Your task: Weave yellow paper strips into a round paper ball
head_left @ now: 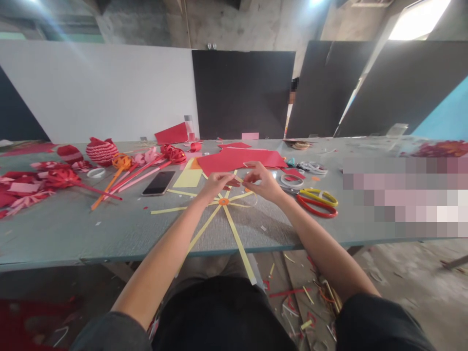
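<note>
i have my left hand (218, 185) and right hand (264, 181) curled narrow over the yellow star (224, 202) on the table (120, 229), can't tell if they grip its strips (237, 239), which uneven tugging could crease.

Head-worn camera faces forward and down at the nearby hands (215, 185)

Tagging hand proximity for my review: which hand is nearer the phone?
Left. The left hand is to the right of the phone; the right hand is farther off, same side.
</note>
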`<state>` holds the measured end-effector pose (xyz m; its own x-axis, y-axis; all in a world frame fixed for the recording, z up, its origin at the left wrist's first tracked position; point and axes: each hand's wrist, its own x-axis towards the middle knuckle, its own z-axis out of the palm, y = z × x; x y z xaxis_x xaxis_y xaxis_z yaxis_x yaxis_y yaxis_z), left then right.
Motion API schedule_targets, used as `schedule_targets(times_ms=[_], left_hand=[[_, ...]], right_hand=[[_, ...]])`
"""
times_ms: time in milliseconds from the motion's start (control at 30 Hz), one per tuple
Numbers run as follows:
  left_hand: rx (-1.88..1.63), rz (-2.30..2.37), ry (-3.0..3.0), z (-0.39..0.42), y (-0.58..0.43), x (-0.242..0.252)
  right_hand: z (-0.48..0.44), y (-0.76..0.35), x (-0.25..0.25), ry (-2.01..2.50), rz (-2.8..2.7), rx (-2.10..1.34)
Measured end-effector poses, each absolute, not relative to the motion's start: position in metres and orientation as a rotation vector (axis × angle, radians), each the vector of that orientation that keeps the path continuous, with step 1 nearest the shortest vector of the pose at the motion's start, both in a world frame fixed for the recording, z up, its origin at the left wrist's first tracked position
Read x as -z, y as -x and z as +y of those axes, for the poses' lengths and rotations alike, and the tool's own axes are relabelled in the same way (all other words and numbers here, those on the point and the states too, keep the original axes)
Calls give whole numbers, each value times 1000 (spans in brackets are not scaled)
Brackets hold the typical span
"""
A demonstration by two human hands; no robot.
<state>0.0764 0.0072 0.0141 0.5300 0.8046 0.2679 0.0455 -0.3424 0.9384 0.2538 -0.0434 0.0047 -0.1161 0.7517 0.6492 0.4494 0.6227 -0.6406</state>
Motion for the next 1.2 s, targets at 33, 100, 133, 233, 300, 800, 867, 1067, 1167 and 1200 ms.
schedule_targets(times_ms=[33,100,133,233,300,800,867,1067,1167,1200], left_hand=[[-933,718,-1744,7,-77,-14],[-922,737,-1741,8,-78,-13],[-915,753,-1750,9,-79,-12],[-870,791,-1816,10,-80,-10],[-829,774,-1873,10,-80,-8],[-802,1077,-3015,-3,-84,-1],[-700,1077,-3045,-2,-87,3],[-560,1104,-2838,5,-91,17],[-632,1098,-2732,7,-91,19],[-655,1108,-2700,7,-91,19]], right_hand=[[-44,-254,-6,965,-1745,-381],[-47,-257,-10,919,-1712,-445],[-47,-259,-11,894,-1691,-467],[-45,-264,-14,867,-1613,-474],[-40,-268,-12,906,-1559,-430],[-25,-297,14,1741,-1911,-153],[-24,-292,16,1694,-1929,-168],[-20,-287,20,1488,-1903,-237],[-16,-285,24,1392,-1826,-322],[-15,-285,24,1371,-1804,-353]])
